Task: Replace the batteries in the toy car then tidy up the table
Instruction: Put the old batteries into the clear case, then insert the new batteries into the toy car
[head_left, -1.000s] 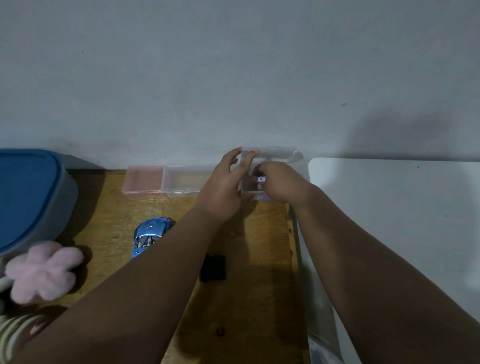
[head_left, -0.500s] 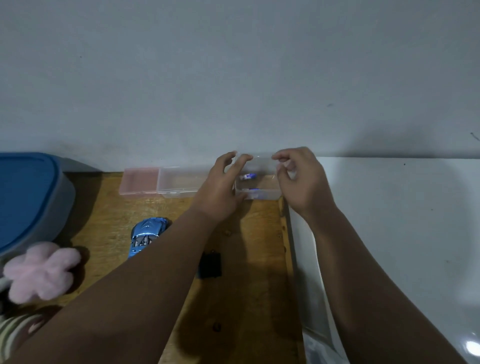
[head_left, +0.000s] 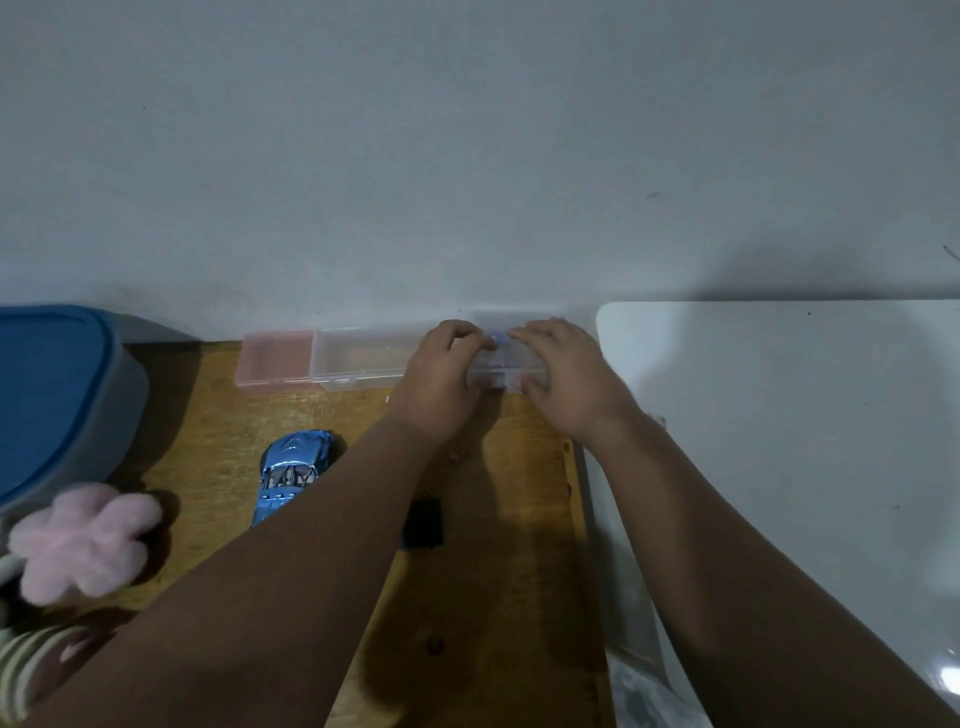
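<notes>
Two hands on small clear box at bench back

Left hand (head_left: 441, 374) and right hand (head_left: 566, 379) both curl fingers over small clear box (head_left: 506, 366), pinching its lid down. Toy car (head_left: 293, 473), blue, lies well apart, near-left of left hand; black cover (head_left: 423, 522) beside left forearm. Wooden bench (head_left: 493, 597) against grey wall (head_left: 467, 156), white table (head_left: 779, 415) on right. Long clear box (head_left: 363, 358) and pink box (head_left: 275, 358) in row; contents unclear. Something bluish inside small box.
</notes>
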